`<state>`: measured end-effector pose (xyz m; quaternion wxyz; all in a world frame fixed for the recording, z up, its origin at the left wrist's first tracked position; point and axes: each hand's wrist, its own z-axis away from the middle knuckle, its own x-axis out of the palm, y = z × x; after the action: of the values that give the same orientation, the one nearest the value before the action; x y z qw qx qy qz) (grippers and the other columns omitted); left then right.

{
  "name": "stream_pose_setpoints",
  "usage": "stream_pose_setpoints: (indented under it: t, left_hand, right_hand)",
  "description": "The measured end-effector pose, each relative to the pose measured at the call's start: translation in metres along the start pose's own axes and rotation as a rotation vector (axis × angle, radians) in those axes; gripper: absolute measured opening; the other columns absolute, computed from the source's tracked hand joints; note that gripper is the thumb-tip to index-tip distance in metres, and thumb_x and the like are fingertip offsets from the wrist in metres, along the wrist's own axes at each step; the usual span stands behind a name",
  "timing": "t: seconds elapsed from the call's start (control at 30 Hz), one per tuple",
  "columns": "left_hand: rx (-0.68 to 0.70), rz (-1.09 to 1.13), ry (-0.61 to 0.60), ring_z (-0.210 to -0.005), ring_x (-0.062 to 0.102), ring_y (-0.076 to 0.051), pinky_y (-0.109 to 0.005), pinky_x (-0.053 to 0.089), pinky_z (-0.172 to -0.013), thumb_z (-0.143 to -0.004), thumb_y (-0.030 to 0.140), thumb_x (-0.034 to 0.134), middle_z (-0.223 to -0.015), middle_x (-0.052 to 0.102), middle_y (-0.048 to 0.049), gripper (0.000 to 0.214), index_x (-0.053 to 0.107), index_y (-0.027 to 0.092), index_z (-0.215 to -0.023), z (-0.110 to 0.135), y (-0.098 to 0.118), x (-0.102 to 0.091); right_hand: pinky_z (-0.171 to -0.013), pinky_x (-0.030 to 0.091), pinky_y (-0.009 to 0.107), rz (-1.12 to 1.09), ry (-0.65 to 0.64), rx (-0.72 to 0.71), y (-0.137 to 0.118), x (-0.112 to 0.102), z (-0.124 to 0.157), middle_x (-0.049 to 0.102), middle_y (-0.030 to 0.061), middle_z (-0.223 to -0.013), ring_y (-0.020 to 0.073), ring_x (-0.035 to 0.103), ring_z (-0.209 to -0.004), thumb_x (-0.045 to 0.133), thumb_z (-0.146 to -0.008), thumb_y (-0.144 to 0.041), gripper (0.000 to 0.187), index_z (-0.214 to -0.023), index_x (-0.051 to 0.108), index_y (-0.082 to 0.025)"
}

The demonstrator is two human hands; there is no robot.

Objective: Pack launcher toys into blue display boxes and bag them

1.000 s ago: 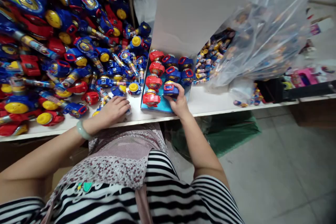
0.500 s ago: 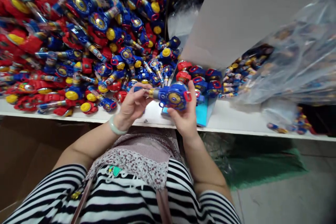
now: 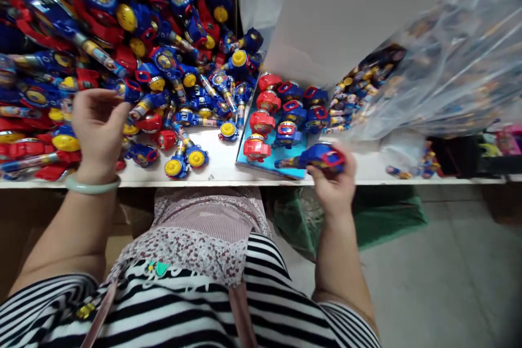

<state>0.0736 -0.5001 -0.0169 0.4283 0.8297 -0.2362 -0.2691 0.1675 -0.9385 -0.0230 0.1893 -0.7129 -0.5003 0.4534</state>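
Note:
My right hand (image 3: 337, 187) is closed on a blue toy (image 3: 320, 156) with a round head, a red loop and a tube pointing left. It holds this toy over the front right corner of a light-blue box (image 3: 274, 167). Inside the box stand rows of red toys (image 3: 261, 122) and blue toys (image 3: 292, 113). My left hand (image 3: 98, 130) is over the front of a large heap of red and blue toys (image 3: 163, 60), thumb and fingers apart. Nothing shows between them, though the fingertips partly overlap the toys behind.
A tall white panel (image 3: 322, 16) rises behind the box. To the right, a clear plastic bag (image 3: 440, 60) covers many small printed tubes (image 3: 350, 89). A dark tray (image 3: 457, 155) lies farther right on the white table (image 3: 220, 174). Green sacking (image 3: 391, 215) is below the table edge.
My left hand has let go of the blue toy and moved left to the heap. My right hand has carried the toy rightward and down, beside the box. The view has shifted.

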Motion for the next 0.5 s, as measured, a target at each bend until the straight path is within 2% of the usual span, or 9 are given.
stream_pose_setpoints:
  t: [0.1, 0.17, 0.23, 0.3, 0.37, 0.43, 0.5]
  left_hand:
    - [-0.018, -0.254, -0.060, -0.107, 0.066, -0.022, -0.036, 0.037, -0.067, -0.092, 0.038, 0.072, -0.102, 0.067, -0.0030, 0.026, 0.064, 0.018, -0.107, -0.007, -0.017, -0.032]
    - [0.041, -0.345, -0.089, -0.101, 0.067, -0.020, -0.034, 0.036, -0.065, -0.091, 0.041, 0.072, -0.097, 0.066, -0.0033, 0.028, 0.066, 0.015, -0.101, -0.004, -0.021, -0.039]
    - [0.154, -0.403, -0.113, -0.087, 0.064, -0.014, -0.033, 0.039, -0.069, -0.090, 0.043, 0.071, -0.087, 0.064, -0.0018, 0.031, 0.067, 0.013, -0.093, -0.001, -0.024, -0.041]
    - [0.242, -0.446, -0.144, -0.079, 0.060, -0.013, -0.034, 0.045, -0.072, -0.090, 0.046, 0.069, -0.083, 0.064, -0.0012, 0.031, 0.068, 0.015, -0.088, 0.001, -0.026, -0.043]
    - [0.264, -0.494, -0.204, -0.085, 0.061, -0.017, -0.036, 0.050, -0.077, -0.091, 0.047, 0.065, -0.088, 0.067, -0.0028, 0.028, 0.067, 0.018, -0.092, 0.002, -0.029, -0.047]
    - [0.259, -0.534, -0.238, -0.094, 0.062, -0.019, -0.037, 0.052, -0.086, -0.093, 0.046, 0.063, -0.097, 0.067, -0.0048, 0.028, 0.066, 0.020, -0.101, 0.004, -0.029, -0.050]
    - [0.245, -0.567, -0.279, -0.103, 0.061, -0.022, -0.039, 0.052, -0.092, -0.090, 0.048, 0.067, -0.108, 0.065, -0.0078, 0.037, 0.062, 0.019, -0.113, 0.005, -0.028, -0.047]
  right_hand:
    - [-0.091, 0.061, 0.037, 0.002, -0.124, 0.032, 0.016, 0.002, 0.011, 0.062, 0.0084, -0.130, 0.0241, 0.067, -0.114, 0.071, -0.087, -0.040, 0.052, -0.134, 0.051, -0.030]
    - [-0.096, 0.060, 0.040, 0.025, -0.181, 0.017, 0.020, 0.005, 0.014, 0.063, 0.0074, -0.130, 0.0245, 0.067, -0.116, 0.072, -0.086, -0.035, 0.053, -0.135, 0.052, -0.031]
    - [-0.099, 0.058, 0.042, 0.070, -0.256, -0.022, 0.023, 0.007, 0.014, 0.066, 0.0066, -0.127, 0.0248, 0.067, -0.115, 0.072, -0.085, -0.032, 0.051, -0.133, 0.055, -0.031]
    - [-0.098, 0.058, 0.043, 0.100, -0.358, -0.063, 0.030, 0.012, 0.011, 0.068, 0.0068, -0.124, 0.0254, 0.069, -0.113, 0.070, -0.086, -0.032, 0.046, -0.130, 0.058, -0.030]
    - [-0.093, 0.060, 0.043, 0.125, -0.424, -0.083, 0.039, 0.021, 0.006, 0.070, 0.0072, -0.119, 0.0261, 0.071, -0.107, 0.067, -0.087, -0.035, 0.042, -0.128, 0.060, -0.030]
    - [-0.084, 0.062, 0.044, 0.167, -0.405, -0.079, 0.046, 0.027, 0.000, 0.071, 0.0080, -0.114, 0.0277, 0.073, -0.098, 0.065, -0.087, -0.042, 0.043, -0.128, 0.060, -0.031]
    - [-0.078, 0.061, 0.049, 0.215, -0.388, -0.066, 0.046, 0.025, -0.006, 0.070, 0.0103, -0.115, 0.0327, 0.072, -0.097, 0.067, -0.084, -0.049, 0.055, -0.136, 0.056, -0.034]
